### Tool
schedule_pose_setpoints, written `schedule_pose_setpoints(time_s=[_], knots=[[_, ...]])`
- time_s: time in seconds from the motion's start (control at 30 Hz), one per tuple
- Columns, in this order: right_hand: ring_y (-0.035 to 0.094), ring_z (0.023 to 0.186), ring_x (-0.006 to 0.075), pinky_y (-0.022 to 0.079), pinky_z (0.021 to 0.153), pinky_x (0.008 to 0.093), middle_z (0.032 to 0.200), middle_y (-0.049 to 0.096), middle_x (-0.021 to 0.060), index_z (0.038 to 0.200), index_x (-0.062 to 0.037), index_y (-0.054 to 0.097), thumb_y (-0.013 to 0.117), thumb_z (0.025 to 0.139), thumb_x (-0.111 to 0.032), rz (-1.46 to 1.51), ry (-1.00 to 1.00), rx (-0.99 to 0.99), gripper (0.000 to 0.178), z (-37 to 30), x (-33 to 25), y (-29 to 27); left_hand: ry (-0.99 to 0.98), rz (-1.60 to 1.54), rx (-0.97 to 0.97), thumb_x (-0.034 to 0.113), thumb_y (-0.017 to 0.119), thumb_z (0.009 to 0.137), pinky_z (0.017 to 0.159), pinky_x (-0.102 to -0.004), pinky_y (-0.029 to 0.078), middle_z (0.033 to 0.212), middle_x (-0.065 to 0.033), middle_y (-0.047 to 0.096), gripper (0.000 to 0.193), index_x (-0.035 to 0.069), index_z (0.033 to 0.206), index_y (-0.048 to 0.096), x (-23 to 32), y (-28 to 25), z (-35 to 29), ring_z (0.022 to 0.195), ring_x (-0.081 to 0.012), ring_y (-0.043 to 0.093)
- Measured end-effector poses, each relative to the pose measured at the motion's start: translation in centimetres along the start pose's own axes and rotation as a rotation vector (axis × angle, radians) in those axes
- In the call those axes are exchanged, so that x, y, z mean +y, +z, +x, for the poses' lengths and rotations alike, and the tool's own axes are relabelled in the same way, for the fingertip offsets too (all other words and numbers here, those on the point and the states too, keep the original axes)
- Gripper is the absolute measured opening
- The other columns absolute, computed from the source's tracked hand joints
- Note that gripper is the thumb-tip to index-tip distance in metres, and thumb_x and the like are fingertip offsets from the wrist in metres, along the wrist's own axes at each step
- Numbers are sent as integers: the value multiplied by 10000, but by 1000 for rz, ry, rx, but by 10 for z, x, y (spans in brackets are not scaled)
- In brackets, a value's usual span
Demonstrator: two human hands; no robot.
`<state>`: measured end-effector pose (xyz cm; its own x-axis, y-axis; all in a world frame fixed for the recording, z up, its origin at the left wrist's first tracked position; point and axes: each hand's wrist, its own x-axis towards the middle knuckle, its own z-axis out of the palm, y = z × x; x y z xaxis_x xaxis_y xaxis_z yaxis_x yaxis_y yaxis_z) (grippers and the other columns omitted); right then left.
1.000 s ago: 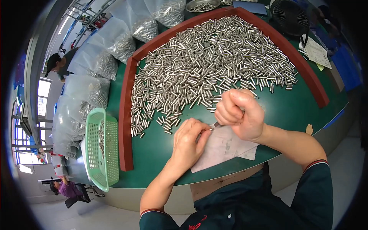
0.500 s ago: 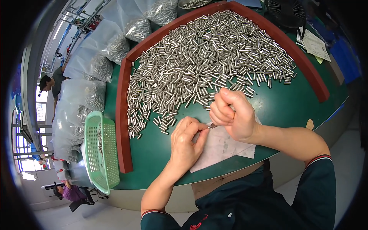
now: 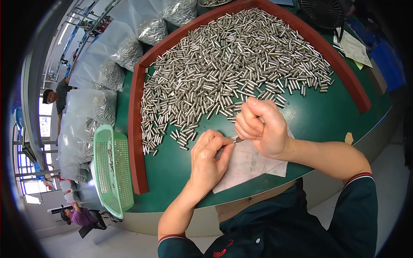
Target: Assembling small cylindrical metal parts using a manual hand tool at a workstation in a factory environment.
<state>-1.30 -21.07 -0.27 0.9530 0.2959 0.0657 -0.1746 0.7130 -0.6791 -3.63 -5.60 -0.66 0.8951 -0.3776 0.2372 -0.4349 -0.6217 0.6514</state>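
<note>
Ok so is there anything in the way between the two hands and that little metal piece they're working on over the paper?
Nothing visible. The left hand and the right hand both already pinch the small metal piece at their fingertips, just above the white paper. The pile of metal cylinders lies farther back, apart from them.

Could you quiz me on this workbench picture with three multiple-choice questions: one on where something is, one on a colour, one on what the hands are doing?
1. Where is the green mesh basket?
A. at the person's left, outside the raised brown rim
B. on the heap of metal pins
C. at the person's right

2. What colour is the table top?
A. white
B. dark green
C. yellow

3. What are the hands doing?
A. lying flat and empty
B. both inside the basket
C. meeting over the white paper around one small pin

Answers: 1 A, it sits beyond the rim at the left edge. 2 B, green shows beside the metal pins. 3 C, left hand and right hand pinch it together.
</note>
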Motion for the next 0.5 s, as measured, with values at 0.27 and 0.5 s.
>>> schedule_pose_setpoints(time_s=[0.27, 0.5], knots=[[191, 396, 75, 181, 404, 237, 428, 252, -31, 483, -111, 265, 296, 897, -229, -47, 6, -10, 432, 1, 1, 3, -26, -22, -8, -12, 635, 635, 537, -316, 405, 666, -80, 500, 94, 14, 692, 564, -2, 0, 1, 611, -240, 505], [213, 416, 84, 192, 421, 239, 440, 240, -27, 479, -101, 271, 321, 893, -224, -187, -57, -28, 435, -3, 6, 7, -3, -25, 13, -22, 631, 627, 531, -325, 406, 663, -83, 500, 89, 10, 675, 564, -1, 2, 4, 604, -247, 505]])
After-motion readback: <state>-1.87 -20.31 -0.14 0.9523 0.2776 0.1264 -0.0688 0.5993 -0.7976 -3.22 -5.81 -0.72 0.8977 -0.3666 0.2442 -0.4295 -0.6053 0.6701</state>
